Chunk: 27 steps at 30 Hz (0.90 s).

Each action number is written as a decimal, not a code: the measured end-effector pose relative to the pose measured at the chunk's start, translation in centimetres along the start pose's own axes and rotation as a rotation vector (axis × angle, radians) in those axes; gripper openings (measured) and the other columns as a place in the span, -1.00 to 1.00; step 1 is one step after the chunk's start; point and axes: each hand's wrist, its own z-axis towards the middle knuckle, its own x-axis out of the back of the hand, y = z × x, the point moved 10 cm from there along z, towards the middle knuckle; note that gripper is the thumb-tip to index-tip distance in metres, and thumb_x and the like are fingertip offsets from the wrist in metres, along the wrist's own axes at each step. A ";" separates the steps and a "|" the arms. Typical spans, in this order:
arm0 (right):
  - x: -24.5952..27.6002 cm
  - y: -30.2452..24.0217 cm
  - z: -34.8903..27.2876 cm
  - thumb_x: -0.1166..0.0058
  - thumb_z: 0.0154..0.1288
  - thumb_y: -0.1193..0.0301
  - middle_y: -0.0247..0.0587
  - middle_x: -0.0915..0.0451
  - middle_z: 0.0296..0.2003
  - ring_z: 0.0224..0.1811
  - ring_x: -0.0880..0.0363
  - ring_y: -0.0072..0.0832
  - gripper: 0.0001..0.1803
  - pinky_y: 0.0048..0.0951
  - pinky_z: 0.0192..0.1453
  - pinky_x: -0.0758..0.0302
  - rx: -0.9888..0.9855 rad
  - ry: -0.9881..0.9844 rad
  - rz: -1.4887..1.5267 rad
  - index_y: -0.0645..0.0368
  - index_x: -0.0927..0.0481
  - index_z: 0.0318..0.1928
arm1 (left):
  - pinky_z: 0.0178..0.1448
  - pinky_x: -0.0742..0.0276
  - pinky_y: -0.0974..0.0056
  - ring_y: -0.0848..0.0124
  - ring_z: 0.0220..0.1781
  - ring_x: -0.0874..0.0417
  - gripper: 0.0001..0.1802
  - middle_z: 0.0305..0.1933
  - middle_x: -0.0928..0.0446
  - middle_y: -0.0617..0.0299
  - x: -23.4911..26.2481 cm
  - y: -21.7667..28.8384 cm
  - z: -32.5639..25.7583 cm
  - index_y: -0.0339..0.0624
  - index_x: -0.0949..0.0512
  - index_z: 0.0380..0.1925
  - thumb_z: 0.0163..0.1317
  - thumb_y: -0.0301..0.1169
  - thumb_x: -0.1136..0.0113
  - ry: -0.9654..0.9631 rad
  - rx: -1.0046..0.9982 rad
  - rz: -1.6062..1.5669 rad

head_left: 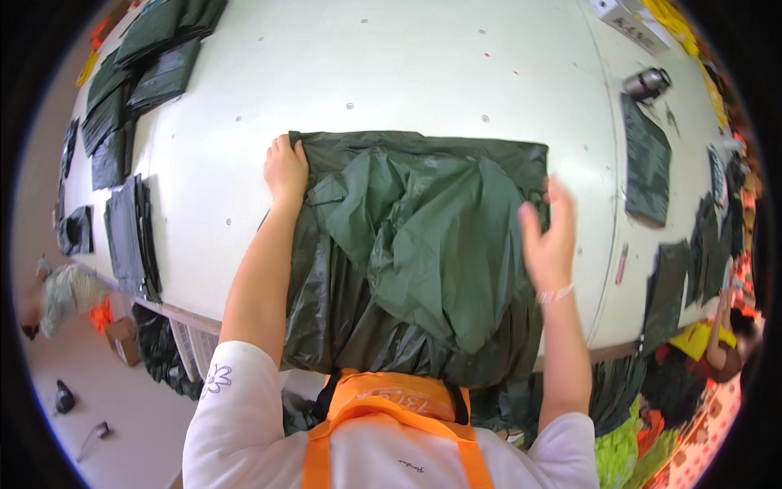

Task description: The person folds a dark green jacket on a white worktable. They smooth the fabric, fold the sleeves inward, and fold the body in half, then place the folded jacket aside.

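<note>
A dark green garment on the counter, centre of the frame: its upper edge lies nearly straight, while the lighter green layer on top remains crumpled and unfolded. The left hand grasps the upper left corner; the right hand, blurred, is spread at the right edge, contact uncertain. Folded dark green bundles, upper left, appear finished.

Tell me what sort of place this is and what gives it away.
Probably a garment workshop or packing room: a large white worktable, shiny dark green fabric spread at its near edge, and folded dark pieces stacked along its left side.
</note>
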 end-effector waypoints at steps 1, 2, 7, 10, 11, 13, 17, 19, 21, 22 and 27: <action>-0.5 -3.4 -3.5 -0.18 0.15 0.35 0.05 -0.43 0.08 0.15 -0.37 -0.08 -0.43 -0.20 0.26 -0.28 0.057 -0.106 0.031 0.26 -0.38 0.16 | -0.12 -0.48 0.05 0.08 -0.11 -0.52 -0.75 -0.18 -0.51 0.08 0.1 0.0 0.2 -0.21 -0.42 -0.20 0.27 -0.26 -0.03 0.010 0.000 -0.009; -1.6 -7.4 -7.2 -0.21 0.12 0.33 0.04 -0.39 0.14 0.20 -0.33 -0.07 -0.39 -0.18 0.28 -0.26 0.168 -0.278 -0.005 0.21 -0.38 0.19 | -0.11 -0.48 0.05 0.08 -0.11 -0.52 -0.75 -0.18 -0.51 0.08 0.2 -0.1 0.2 -0.21 -0.42 -0.20 0.27 -0.26 -0.03 0.015 -0.001 -0.020; -9.4 -9.5 -18.8 -0.27 0.05 0.32 -0.05 -0.05 0.38 0.40 -0.04 -0.02 -0.19 0.01 0.42 -0.05 0.159 -0.535 -0.281 -0.06 -0.21 0.34 | -0.03 -0.48 0.05 0.08 -0.05 -0.51 -0.65 -0.11 -0.50 0.03 1.4 -0.8 0.6 -0.24 -0.42 -0.06 0.21 -0.29 -0.12 0.007 0.016 -0.117; -11.6 -4.1 -19.8 -0.20 0.15 0.36 -0.11 -0.15 0.34 0.37 -0.11 -0.06 -0.29 -0.01 0.39 -0.11 0.095 -0.395 -0.349 -0.02 -0.24 0.32 | 0.03 -0.46 0.10 0.10 -0.03 -0.50 -0.56 -0.05 -0.48 -0.03 7.3 2.0 -1.2 -0.29 -0.39 0.04 0.16 -0.39 -0.19 0.186 -0.113 -0.287; -11.5 -3.3 -19.9 -0.19 0.16 0.36 -0.12 -0.19 0.32 0.35 -0.13 -0.07 -0.31 0.00 0.38 -0.13 0.088 -0.369 -0.342 -0.01 -0.25 0.31 | 0.06 -0.45 0.14 0.12 -0.02 -0.50 -0.52 -0.03 -0.47 -0.06 11.6 4.7 -3.4 -0.31 -0.36 0.07 0.14 -0.43 -0.21 0.238 -0.211 -0.397; -11.7 -2.6 -19.9 -0.15 0.19 0.35 -0.14 -0.25 0.30 0.35 -0.14 -0.09 -0.37 0.00 0.35 -0.15 0.091 -0.337 -0.306 0.00 -0.29 0.29 | -0.27 -0.50 0.33 0.36 -0.39 -0.55 -0.80 -0.33 -0.56 0.06 12.3 4.7 -9.5 -0.37 -0.49 -0.19 0.26 -0.45 -0.10 -0.114 -0.013 -0.991; -8.6 -0.7 -16.7 0.03 0.34 0.31 0.00 -0.58 -0.20 -0.12 -0.53 -0.18 -0.70 -0.32 0.00 -0.42 -0.220 -0.147 0.214 0.24 -0.51 -0.04 | -0.42 -0.47 0.42 0.47 -0.50 -0.59 -0.67 -0.45 -0.59 0.17 8.0 9.7 -27.1 -0.35 -0.54 -0.22 0.36 -0.26 0.03 -1.067 0.360 -1.305; -7.4 -1.0 -15.0 0.12 0.42 0.25 -0.06 -0.53 -0.45 -0.40 -0.45 -0.43 -0.66 -0.44 -0.20 -0.38 -0.311 -0.134 0.441 0.34 -0.49 -0.17 | -0.18 -0.51 0.32 0.41 -0.27 -0.61 -0.50 -0.24 -0.58 0.12 7.6 12.3 -29.8 -0.33 -0.46 -0.02 0.36 -0.06 0.04 -1.089 0.479 -1.401; -7.1 -2.4 -14.5 0.15 0.44 0.20 -0.12 -0.50 -0.46 -0.38 -0.37 -0.50 -0.62 -0.43 -0.21 -0.37 -0.337 -0.231 0.566 0.34 -0.49 -0.19 | 0.03 -0.48 0.21 0.34 -0.04 -0.55 -0.35 -0.02 -0.50 0.05 7.8 14.6 -29.9 -0.29 -0.35 0.13 0.34 0.09 0.09 -1.077 0.643 -1.602; -6.7 -3.4 -13.9 0.16 0.44 0.18 -0.11 -0.53 -0.43 -0.36 -0.42 -0.46 -0.60 -0.41 -0.18 -0.39 -0.326 -0.278 0.587 0.34 -0.49 -0.20 | 0.09 -0.45 0.17 0.32 0.03 -0.51 -0.31 0.06 -0.45 0.04 8.2 16.3 -29.0 -0.29 -0.30 0.16 0.34 0.12 0.10 -1.112 0.715 -1.719; -8.2 -5.1 -14.6 0.29 0.46 0.08 0.08 -0.61 -0.21 -0.11 -0.57 -0.14 -0.46 -0.34 0.00 -0.42 -0.245 -0.576 0.460 0.37 -0.51 -0.08 | -0.06 -0.55 0.21 0.29 -0.10 -0.52 -0.58 0.01 -0.42 0.03 9.6 17.2 -27.3 -0.22 -0.40 -0.15 0.31 -0.06 -0.08 -1.034 0.746 -1.567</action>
